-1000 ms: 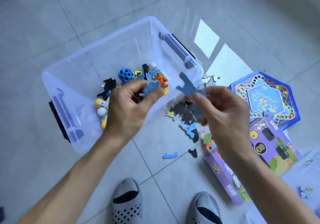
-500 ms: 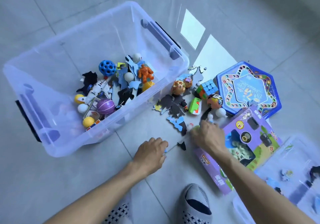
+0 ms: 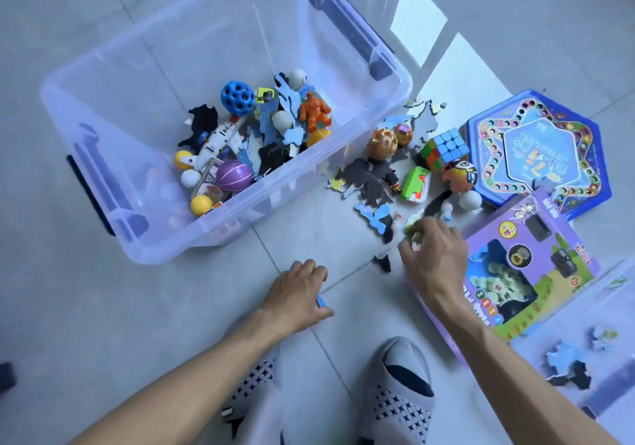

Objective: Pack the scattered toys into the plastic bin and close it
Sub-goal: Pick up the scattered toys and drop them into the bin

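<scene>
plastic bin (image 3: pixel 398 76) sits open on the tile floor, upper left, already part filled: blue holey ball (image 3: pixel 237 97), orange figure (image 3: pixel 314 110), white toy plane (image 3: pixel 220 142), purple ball (image 3: pixel 233 175), some foam bits. no lid on it (clear panel at bottom right could be the lid, can't confirm).

scattered toys lie just right of the bin: flat foam puzzle pieces (image 3: pixel 366 180), rubik's cube (image 3: pixel 445 147), green toy (image 3: pixel 415 183), two orange-ish balls, small white balls. foam pieces look light, soft and bendy, thin on the floor, so best pinched at an edge or swept together in a bunch; the cube and balls are rigid, balls likely roll if nudged.

right hand (image 3: pixel 434 259) is down on the near edge of the pile, fingers curled around a small greenish piece (image 3: pixel 414 229), touching it; blurry, looks like a pinch. left hand (image 3: pixel 297 295) is low on the floor, well apart from the pile, fingers curled over a small blue piece (image 3: pixel 322 301) tucked under the palm side.

purple toy box (image 3: pixel 525 266) lies under the right wrist, hexagonal board game (image 3: pixel 539 149) beyond it. both stiff, flat, probably need two hands.
</scene>
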{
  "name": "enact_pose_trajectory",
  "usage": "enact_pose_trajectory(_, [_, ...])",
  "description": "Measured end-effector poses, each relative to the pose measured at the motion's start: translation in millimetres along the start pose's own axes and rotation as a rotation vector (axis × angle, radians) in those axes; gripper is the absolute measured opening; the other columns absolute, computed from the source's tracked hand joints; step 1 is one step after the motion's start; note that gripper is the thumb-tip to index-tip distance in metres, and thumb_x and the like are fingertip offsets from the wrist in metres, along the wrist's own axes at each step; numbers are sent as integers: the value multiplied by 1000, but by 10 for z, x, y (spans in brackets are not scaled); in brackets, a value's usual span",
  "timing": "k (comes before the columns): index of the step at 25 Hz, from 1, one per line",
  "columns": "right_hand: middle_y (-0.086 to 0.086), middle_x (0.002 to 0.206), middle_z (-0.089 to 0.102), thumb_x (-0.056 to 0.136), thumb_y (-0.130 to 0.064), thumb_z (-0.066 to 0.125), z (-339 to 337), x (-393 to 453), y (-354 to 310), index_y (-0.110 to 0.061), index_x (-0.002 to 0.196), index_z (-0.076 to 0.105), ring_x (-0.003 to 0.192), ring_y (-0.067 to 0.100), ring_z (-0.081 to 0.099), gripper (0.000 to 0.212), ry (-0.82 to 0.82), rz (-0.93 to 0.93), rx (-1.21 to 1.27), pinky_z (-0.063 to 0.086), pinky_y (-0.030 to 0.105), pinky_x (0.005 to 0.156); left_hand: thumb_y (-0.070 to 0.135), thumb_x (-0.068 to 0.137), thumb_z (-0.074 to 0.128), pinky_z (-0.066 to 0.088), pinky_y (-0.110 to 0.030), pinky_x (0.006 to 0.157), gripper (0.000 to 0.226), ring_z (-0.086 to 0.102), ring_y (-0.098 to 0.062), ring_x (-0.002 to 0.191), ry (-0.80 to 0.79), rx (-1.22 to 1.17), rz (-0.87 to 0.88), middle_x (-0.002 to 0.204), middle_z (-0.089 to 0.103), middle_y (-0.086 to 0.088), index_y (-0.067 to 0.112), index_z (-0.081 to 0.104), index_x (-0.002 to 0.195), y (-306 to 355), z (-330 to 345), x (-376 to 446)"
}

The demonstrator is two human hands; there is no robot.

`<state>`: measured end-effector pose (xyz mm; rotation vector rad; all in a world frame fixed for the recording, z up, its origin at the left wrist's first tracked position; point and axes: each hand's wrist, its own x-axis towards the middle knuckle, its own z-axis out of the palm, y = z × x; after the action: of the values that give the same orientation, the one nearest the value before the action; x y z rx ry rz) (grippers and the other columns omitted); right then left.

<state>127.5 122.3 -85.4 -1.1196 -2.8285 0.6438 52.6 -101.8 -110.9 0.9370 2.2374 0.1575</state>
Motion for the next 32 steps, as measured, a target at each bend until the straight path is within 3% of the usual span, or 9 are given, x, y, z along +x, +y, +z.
enact_pose_trajectory(4, [1, 89, 62, 80, -15, 67, -800, 270, -1101, -11, 85, 62, 82, 22, 56, 8, 253, -314, 480, 43, 28, 71, 17, 85, 55, 42, -35, 69, 17, 54, -27, 96, -34, -54, 42, 105, 50, -4, 15, 52, 102, -52, 113, -21])
enact_pose_trajectory(7, [-7, 119, 58, 81, -20, 67, -1235, 660, -1663, -16, 105, 65, 103, 22, 57, 25, 208, -486, 473, 46, 29, 81, 18, 89, 50, 46, -37, 70, 17, 57, -29, 93, 47, 5, 19, 103, 54, -9, 13, 58, 103, -34, 124, 39])
enact_pose_trajectory(11, [-1, 98, 65, 81, -6, 66, -875, 424, -1077, -11, 93, 66, 85, 24, 58, 13, 343, -413, 366, 40, 26, 72, 13, 84, 59, 48, -37, 62, 5, 60, -31, 84, 173, 11, -6, 89, 54, -9, 14, 57, 88, -22, 169, 129])
enact_pose_trajectory(16, [3, 93, 64, 71, -10, 73, 327, -346, 138, -16, 94, 65, 80, 33, 59, 24, -106, -290, -292, 45, 42, 72, 10, 74, 54, 38, -33, 61, 12, 57, -28, 74, 220, -227, -159, 72, 49, 1, 19, 47, 70, 43, -120, 36])
enact_pose_trajectory(21, [4, 69, 53, 59, 2, 75, 542, -289, 76, -14, 72, 59, 59, 30, 54, 26, -227, -330, -408, 38, 39, 61, 7, 72, 66, 45, -19, 61, 9, 51, -7, 65, 789, -377, 212, 73, 58, 7, 16, 61, 72, 572, -1517, -418])
enact_pose_trajectory(24, [5, 75, 57, 65, 3, 62, 478, -253, 31, -11, 83, 56, 64, 32, 58, 24, -341, -191, -274, 41, 38, 60, 7, 77, 63, 47, -27, 70, 14, 58, -19, 76, 1011, -158, 65, 89, 66, -3, 11, 67, 90, 339, -2300, -412])
enact_pose_trajectory(27, [-3, 79, 55, 79, -4, 53, 318, -188, -84, -14, 88, 57, 71, 24, 58, 14, -501, -228, -35, 44, 34, 60, 14, 80, 58, 46, -41, 80, 30, 56, -35, 95, 864, 67, -53, 113, 63, -8, 10, 64, 109, 107, -2356, -268])
enact_pose_trajectory(30, [-8, 64, 57, 77, -8, 66, -225, -29, -515, -16, 77, 66, 59, 9, 54, 8, -209, -17, 493, 44, 26, 56, 9, 81, 60, 47, -41, 76, 18, 57, -31, 88, 860, 71, 206, 102, 64, -7, 9, 67, 97, 278, -1932, -319])
enact_pose_trajectory(32, [1, 64, 64, 78, -11, 70, -723, 246, -855, -15, 77, 68, 58, 14, 57, 4, -82, 7, 812, 48, 33, 55, 5, 80, 63, 48, -40, 73, 15, 58, -28, 83, 822, 10, 334, 96, 64, -5, 10, 68, 93, 420, -1571, -394])
